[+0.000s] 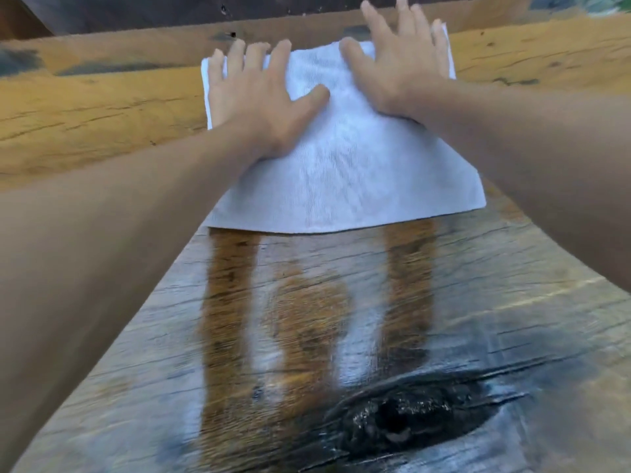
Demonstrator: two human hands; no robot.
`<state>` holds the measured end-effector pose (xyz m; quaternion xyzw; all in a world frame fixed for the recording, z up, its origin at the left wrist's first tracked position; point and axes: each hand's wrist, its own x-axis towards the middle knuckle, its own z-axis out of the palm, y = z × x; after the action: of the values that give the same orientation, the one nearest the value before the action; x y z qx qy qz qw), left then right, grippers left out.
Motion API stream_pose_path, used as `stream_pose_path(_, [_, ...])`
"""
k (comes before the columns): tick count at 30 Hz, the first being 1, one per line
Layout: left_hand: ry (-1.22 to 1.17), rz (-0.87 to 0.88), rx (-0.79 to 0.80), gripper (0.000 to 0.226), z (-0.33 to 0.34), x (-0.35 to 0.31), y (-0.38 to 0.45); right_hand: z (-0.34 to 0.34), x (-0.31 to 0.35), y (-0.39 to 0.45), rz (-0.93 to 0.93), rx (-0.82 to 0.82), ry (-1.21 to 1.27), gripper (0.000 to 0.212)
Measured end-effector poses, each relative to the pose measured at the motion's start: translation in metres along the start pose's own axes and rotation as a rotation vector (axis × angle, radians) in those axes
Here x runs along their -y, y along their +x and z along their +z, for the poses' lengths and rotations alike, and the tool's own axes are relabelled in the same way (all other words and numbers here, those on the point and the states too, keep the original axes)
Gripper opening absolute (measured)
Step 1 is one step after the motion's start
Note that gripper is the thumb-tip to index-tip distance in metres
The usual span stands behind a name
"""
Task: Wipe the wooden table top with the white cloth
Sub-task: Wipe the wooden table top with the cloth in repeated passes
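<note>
A white cloth lies spread flat on the wooden table top, far from me near its back edge. My left hand presses on the cloth's far left part with fingers straight and spread. My right hand presses flat on its far right part, fingertips reaching past the cloth's far edge. Both arms are stretched out forward. The near half of the cloth is uncovered.
The glossy board in front of me reflects my arms and shows a large dark knot near the bottom. Beyond the table's far edge runs a dark brown surface. Something greenish shows at the top right corner.
</note>
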<state>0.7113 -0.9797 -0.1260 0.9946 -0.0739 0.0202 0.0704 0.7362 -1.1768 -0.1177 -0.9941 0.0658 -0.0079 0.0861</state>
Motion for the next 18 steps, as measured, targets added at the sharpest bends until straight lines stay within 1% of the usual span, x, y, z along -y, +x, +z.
stream_pose_path(3, [-0.015, 0.000, 0.006, 0.085, -0.002, -0.002, -0.003, -0.003, 0.000, -0.001, -0.029, 0.046, 0.024, 0.084])
stream_pose_path(5, [-0.053, -0.005, 0.022, 0.079, -0.004, -0.004, -0.006, -0.010, -0.001, 0.001, -0.024, 0.144, 0.092, 0.092])
stream_pose_path(7, [-0.139, -0.006, -0.004, 0.067, -0.016, -0.006, -0.012, -0.028, -0.002, 0.000, -0.014, 0.233, 0.192, 0.091])
stream_pose_path(8, [-0.207, 0.005, -0.034, 0.059, -0.023, -0.008, -0.016, -0.037, -0.005, -0.003, -0.031, 0.210, 0.181, 0.086])
stream_pose_path(10, [-0.380, 0.030, -0.098, 0.043, -0.029, -0.007, -0.032, -0.040, -0.013, -0.027, -0.136, 0.029, 0.076, 0.072])
stream_pose_path(11, [-0.435, 0.049, -0.108, 0.041, -0.027, -0.006, -0.043, -0.034, -0.018, -0.047, -0.202, -0.050, 0.062, 0.066])
stream_pose_path(12, [-0.447, 0.072, -0.099, 0.044, -0.024, -0.006, -0.055, -0.026, -0.024, -0.067, -0.257, -0.071, 0.079, 0.061])
stream_pose_path(13, [-0.427, 0.098, -0.079, 0.047, -0.019, -0.006, -0.065, -0.017, -0.029, -0.085, -0.284, -0.035, 0.103, 0.059])
stream_pose_path(15, [-0.388, 0.109, -0.072, 0.047, -0.013, -0.005, -0.072, -0.005, -0.035, -0.099, -0.267, 0.035, 0.121, 0.060])
stream_pose_path(18, [-0.341, 0.110, -0.092, 0.045, -0.014, -0.008, -0.072, -0.005, -0.031, -0.092, -0.232, 0.055, 0.053, 0.063])
